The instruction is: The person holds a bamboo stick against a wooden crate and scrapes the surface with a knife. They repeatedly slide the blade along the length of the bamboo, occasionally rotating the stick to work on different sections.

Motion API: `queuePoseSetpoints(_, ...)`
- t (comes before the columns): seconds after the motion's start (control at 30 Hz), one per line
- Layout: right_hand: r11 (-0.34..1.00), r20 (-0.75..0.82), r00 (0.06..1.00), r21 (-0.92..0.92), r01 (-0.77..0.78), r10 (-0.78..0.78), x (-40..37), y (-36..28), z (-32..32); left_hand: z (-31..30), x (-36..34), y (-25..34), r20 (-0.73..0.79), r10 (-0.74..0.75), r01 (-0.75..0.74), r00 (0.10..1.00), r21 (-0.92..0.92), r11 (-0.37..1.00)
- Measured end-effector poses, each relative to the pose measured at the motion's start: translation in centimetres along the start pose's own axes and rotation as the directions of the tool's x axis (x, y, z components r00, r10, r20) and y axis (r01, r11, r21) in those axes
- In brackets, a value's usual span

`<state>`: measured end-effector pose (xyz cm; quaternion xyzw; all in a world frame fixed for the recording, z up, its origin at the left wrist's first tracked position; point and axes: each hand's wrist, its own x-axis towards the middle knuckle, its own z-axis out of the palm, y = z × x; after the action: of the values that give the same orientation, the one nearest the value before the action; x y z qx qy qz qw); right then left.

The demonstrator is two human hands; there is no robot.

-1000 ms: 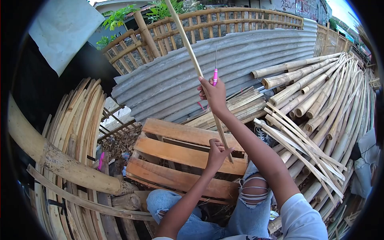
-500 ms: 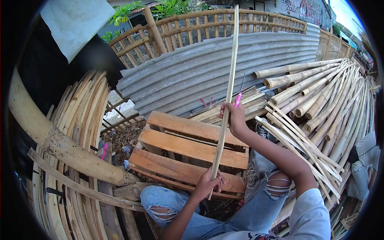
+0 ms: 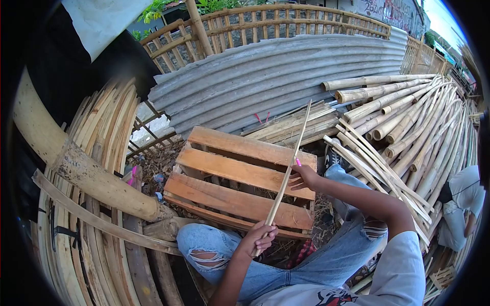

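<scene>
My left hand (image 3: 261,237) is closed around the lower end of a long, narrow bamboo strip (image 3: 282,193), which slants up and away over a slatted wooden crate (image 3: 229,164). Farther up the strip is my right hand (image 3: 304,178), its fingers at the strip's side. A pink-handled tool (image 3: 298,162) shows at this hand, only a small pink part of it visible; its thin metal shaft cannot be made out now. The crate lies in front of my knees, under both hands.
Split bamboo strips (image 3: 301,122) lie behind the crate. Bamboo poles (image 3: 383,107) are piled at the right, with loose strips (image 3: 380,176) nearer. A thick bamboo pole (image 3: 97,183) crosses the left side. Corrugated sheeting (image 3: 265,76) stands behind. Another person (image 3: 457,206) is at far right.
The bamboo strip has tipped down and away from upright. My right hand has moved lower, and the tool's metal shaft no longer shows. My left hand has shifted slightly left and down.
</scene>
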<state>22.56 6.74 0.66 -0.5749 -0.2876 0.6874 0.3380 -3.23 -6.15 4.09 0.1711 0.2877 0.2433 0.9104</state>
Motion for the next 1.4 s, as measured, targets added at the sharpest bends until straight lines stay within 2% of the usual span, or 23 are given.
queuePoseSetpoints(0.1, 1.000, -0.130, 0.991, 0.018, 0.016, -0.013, -0.7, -1.5, 0.6, 0.0, 2.3, 0.0, 0.102, 0.067, -0.009, 0.993, -0.485, 0.875)
queuePoseSetpoints(0.13, 1.000, -0.133, 0.991, 0.016, 0.011, -0.009, -0.5, -1.7, 0.3, 0.0, 3.1, 0.3, 0.102, 0.065, -0.007, 0.993, -0.489, 0.872)
queuePoseSetpoints(0.2, 0.980, 0.039, 0.996, -0.176, 0.090, -0.085, 0.1, -2.0, -0.2, -0.2, 4.4, 0.8, 0.126, 0.104, -0.022, 0.987, -0.529, 0.848)
queuePoseSetpoints(0.27, 0.957, 0.051, 0.996, -0.276, 0.085, -0.074, -0.5, -2.1, -0.1, -0.7, 4.9, 1.0, 0.143, 0.104, -0.019, 0.984, -0.498, 0.867)
queuePoseSetpoints(0.3, 0.804, 0.132, 0.973, -0.548, 0.229, -0.188, -1.5, -2.3, 0.1, -0.9, 4.8, 1.1, 0.124, 0.070, -0.012, 0.990, -0.414, 0.910)
queuePoseSetpoints(0.33, 0.557, 0.247, 0.932, -0.750, 0.357, -0.265, -2.3, -2.5, 0.4, -1.1, 4.7, 1.1, 0.101, 0.037, -0.002, 0.994, -0.326, 0.945)
queuePoseSetpoints(0.37, 0.452, 0.269, 0.901, -0.794, 0.408, -0.341, -2.8, -1.9, 0.7, -1.1, 4.3, 1.2, 0.081, 0.020, 0.000, 0.997, -0.248, 0.969)
queuePoseSetpoints(0.4, 0.457, 0.268, 0.905, -0.794, 0.401, -0.329, -3.4, -1.3, 0.9, -0.9, 3.9, 1.0, 0.075, 0.015, 0.005, 0.997, -0.258, 0.966)
queuePoseSetpoints(0.47, 0.340, 0.367, 0.832, -0.786, 0.516, -0.415, -4.5, -0.1, 1.3, -0.4, 3.1, 0.8, -0.021, 0.043, -0.044, 0.999, -0.044, 0.998)
queuePoseSetpoints(0.53, 0.343, 0.392, 0.848, -0.790, 0.509, -0.355, -5.7, 0.5, 1.8, -0.5, 2.6, 0.3, -0.024, 0.029, -0.029, 0.999, 0.000, 1.000)
queuePoseSetpoints(0.6, 0.300, 0.404, 0.881, -0.833, 0.466, -0.246, -7.1, 1.0, 2.2, -0.1, 2.2, -0.5, -0.181, 0.060, -0.049, 0.982, 0.065, 0.997)
queuePoseSetpoints(0.67, 0.328, 0.394, 0.893, -0.832, 0.447, -0.218, -8.2, 1.1, 2.5, -0.1, 2.1, -0.6, -0.180, 0.095, -0.072, 0.979, 0.133, 0.989)
queuePoseSetpoints(0.73, 0.360, 0.385, 0.907, -0.833, 0.420, -0.168, -9.5, 1.2, 2.6, 0.2, 1.9, 0.1, -0.266, 0.024, -0.018, 0.964, 0.026, 0.999)
queuePoseSetpoints(0.77, 0.369, 0.380, 0.910, -0.832, 0.414, -0.163, -10.0, 0.9, 2.8, -1.7, 2.4, -0.4, -0.220, 0.001, -0.031, 0.975, -0.134, 0.990)
queuePoseSetpoints(0.8, 0.367, 0.397, 0.900, -0.821, 0.437, -0.183, -10.5, 0.5, 3.0, -2.2, 2.4, -0.6, -0.224, -0.010, -0.021, 0.974, -0.135, 0.991)
queuePoseSetpoints(0.87, 0.376, 0.409, 0.889, -0.806, 0.457, -0.205, -11.6, -0.2, 3.8, -2.5, 2.3, -0.5, 0.161, 0.071, 0.040, 0.984, -0.599, 0.799)
queuePoseSetpoints(0.9, 0.335, 0.417, 0.883, -0.817, 0.469, -0.217, -12.1, -0.4, 4.3, -1.6, 1.7, -0.3, 0.062, 0.046, 0.001, 0.997, -0.606, 0.795)
queuePoseSetpoints(0.97, 0.299, 0.421, 0.878, -0.828, 0.474, -0.227, -12.2, -0.3, 4.8, -1.8, 1.5, -0.8, 0.144, 0.046, 0.051, 0.988, -0.604, 0.795)
queuePoseSetpoints(1.03, 0.245, 0.377, 0.859, -0.848, 0.471, -0.346, -12.2, 0.5, 5.3, -1.4, 1.3, -1.0, 0.245, 0.034, 0.122, 0.969, -0.594, 0.795)
queuePoseSetpoints(1.13, 0.302, 0.302, 0.886, -0.859, 0.413, -0.353, -11.1, 2.2, 5.1, -0.6, 0.8, -0.9, 0.258, -0.041, 0.166, 0.965, -0.485, 0.859)
queuePoseSetpoints(1.2, 0.278, 0.315, 0.882, -0.864, 0.420, -0.351, -10.9, 3.0, 4.9, -0.1, 0.6, -0.4, 0.201, -0.056, 0.160, 0.978, -0.553, 0.818)
queuePoseSetpoints(1.3, 0.208, 0.356, 0.886, -0.881, 0.424, -0.298, -11.5, 2.9, 5.2, 0.3, 0.7, -0.1, 0.000, -0.132, 0.129, 0.991, -0.209, 0.969)
queuePoseSetpoints(1.4, 0.163, 0.391, 0.887, -0.885, 0.436, -0.246, -11.7, 3.7, 5.5, 0.1, 0.9, -0.6, -0.030, -0.174, 0.166, 0.984, -0.178, 0.970)
